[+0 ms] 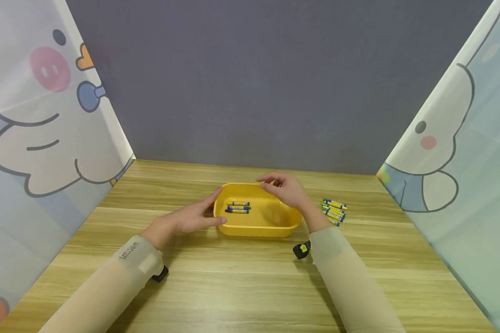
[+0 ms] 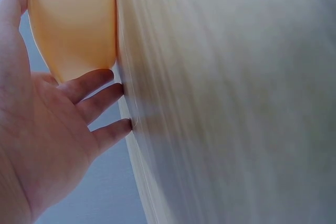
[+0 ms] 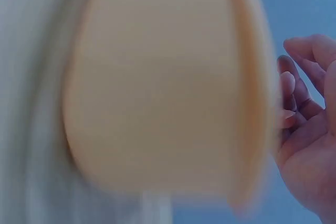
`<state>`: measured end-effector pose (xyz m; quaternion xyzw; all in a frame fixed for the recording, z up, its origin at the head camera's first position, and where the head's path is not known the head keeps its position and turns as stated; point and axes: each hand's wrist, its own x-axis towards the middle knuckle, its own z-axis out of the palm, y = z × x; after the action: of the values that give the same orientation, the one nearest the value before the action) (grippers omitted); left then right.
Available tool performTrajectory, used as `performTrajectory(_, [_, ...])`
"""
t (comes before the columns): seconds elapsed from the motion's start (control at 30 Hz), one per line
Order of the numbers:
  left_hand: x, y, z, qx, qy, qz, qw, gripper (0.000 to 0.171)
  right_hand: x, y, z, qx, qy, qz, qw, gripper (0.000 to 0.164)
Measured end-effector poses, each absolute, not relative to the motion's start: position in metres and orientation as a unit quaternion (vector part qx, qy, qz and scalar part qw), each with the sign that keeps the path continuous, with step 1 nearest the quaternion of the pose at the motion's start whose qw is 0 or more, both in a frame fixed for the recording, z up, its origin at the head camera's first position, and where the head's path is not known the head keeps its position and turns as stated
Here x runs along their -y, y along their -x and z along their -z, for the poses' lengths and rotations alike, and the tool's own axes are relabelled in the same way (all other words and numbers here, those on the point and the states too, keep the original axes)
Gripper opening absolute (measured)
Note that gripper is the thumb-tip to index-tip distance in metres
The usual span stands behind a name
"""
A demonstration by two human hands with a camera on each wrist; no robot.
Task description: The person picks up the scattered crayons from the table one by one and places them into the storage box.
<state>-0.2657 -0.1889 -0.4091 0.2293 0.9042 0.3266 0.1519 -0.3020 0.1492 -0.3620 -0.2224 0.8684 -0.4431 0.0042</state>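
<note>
A shallow yellow plastic bin (image 1: 258, 231) stands mid-table, with three crayons (image 1: 238, 207) in its left half. Around its left end my left hand (image 1: 191, 217) lies with thumb and fingers spread. The thumb tip touches the near rim, and the outstretched fingers (image 2: 100, 100) rest along the outer end wall in the left wrist view. My right hand (image 1: 288, 188) is over the bin's far right rim. Its fingers bend loosely, and nothing shows between them in the right wrist view, where the bin (image 3: 163, 93) appears blurred beside the hand (image 3: 310, 135).
Several yellow-and-blue crayons (image 1: 334, 212) lie in a loose pile on the wooden table (image 1: 233, 286), right of the bin. A dark grey panel (image 1: 250, 83) closes off the back. Cartoon-printed cloths (image 1: 37, 138) hang at both sides.
</note>
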Motion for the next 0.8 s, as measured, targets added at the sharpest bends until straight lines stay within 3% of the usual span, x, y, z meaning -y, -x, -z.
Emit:
performTrajectory(0.27, [0.189,0.265,0.409,-0.903,-0.234,-0.329,0.146,0.113,-0.254,0.302,0.358,-0.891,0.179,0.416,-0.021,0.035])
performTrajectory(0.43, [0.190,0.264,0.410,-0.904,-0.232,-0.327,0.146,0.112,-0.307,0.291,0.372,-0.921,0.156,0.356,0.024,0.034])
performTrajectory(0.8, [0.188,0.262,0.409,-0.901,-0.229,-0.335,0.152,0.112,-0.349,0.275,0.396,-0.933,0.188,0.298,0.076,0.027])
